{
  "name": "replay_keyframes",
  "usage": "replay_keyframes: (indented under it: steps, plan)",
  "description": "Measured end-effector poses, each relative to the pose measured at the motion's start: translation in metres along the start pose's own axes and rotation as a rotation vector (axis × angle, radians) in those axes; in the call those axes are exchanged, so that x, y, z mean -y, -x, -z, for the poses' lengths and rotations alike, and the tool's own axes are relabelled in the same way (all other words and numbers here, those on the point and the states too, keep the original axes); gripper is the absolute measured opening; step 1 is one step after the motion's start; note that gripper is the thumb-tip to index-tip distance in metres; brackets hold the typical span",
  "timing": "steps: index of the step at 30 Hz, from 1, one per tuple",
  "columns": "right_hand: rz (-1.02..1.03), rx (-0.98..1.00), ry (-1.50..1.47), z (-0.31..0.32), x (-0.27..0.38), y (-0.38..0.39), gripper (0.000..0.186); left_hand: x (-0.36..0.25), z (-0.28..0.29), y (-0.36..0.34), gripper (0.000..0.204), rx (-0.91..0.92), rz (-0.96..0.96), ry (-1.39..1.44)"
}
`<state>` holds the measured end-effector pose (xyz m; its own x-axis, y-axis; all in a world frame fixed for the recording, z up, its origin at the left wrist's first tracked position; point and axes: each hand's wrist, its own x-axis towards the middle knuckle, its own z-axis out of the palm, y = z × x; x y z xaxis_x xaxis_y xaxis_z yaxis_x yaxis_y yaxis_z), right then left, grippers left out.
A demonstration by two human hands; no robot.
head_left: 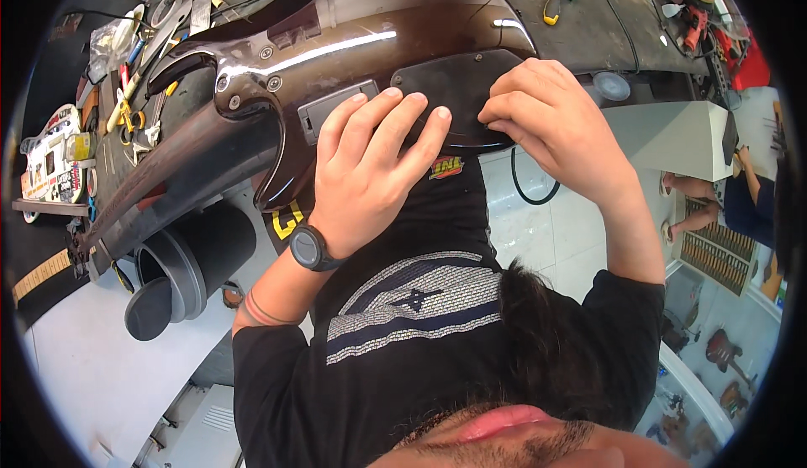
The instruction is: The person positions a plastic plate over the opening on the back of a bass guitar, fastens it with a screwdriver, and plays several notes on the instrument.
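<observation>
A glossy dark brown electric guitar lies face down on the bench, its neck running toward the lower left. On its back are a black cover plate and a small rectangular battery box. My left hand, with a black watch on the wrist, rests with fingers spread and fingertips across the plate's left part and the box's edge. At the plate's right edge, my right hand is closed in a pinch. Whatever its fingertips hold, if anything, is hidden or too small to make out.
Beyond the guitar, a yellow-and-black screwdriver lies on the dark bench. Scissors and several tools crowd the left side. A round translucent dish sits at right. Below stands a grey bin; another person is at far right.
</observation>
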<state>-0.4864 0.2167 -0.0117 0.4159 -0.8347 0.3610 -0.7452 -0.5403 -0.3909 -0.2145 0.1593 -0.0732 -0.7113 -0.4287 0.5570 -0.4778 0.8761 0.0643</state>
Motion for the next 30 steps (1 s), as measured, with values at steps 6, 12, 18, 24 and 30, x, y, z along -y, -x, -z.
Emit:
replay_keyframes:
  steps: [6, 12, 18, 24, 30]
  plan:
    - [-0.002, 0.036, 0.066, 0.001, 0.006, -0.002, 0.015, -0.001, 0.001, 0.001, 0.053, -0.018, 0.020, 0.020]
    - [-0.003, 0.027, 0.151, -0.001, 0.010, 0.000, 0.015, -0.001, 0.001, 0.002, 0.052, -0.041, 0.020, 0.041]
    - [0.012, -0.039, 0.151, -0.003, 0.015, 0.002, 0.019, -0.002, 0.002, 0.002, 0.057, -0.045, 0.005, 0.045]
    - [0.002, -0.018, 0.157, -0.005, 0.013, 0.004, 0.019, -0.001, 0.001, 0.003, 0.056, -0.033, 0.010, 0.035]
    - [-0.006, 0.042, 0.150, -0.001, 0.013, 0.001, 0.020, -0.001, 0.000, 0.003, 0.057, -0.040, 0.011, 0.042]
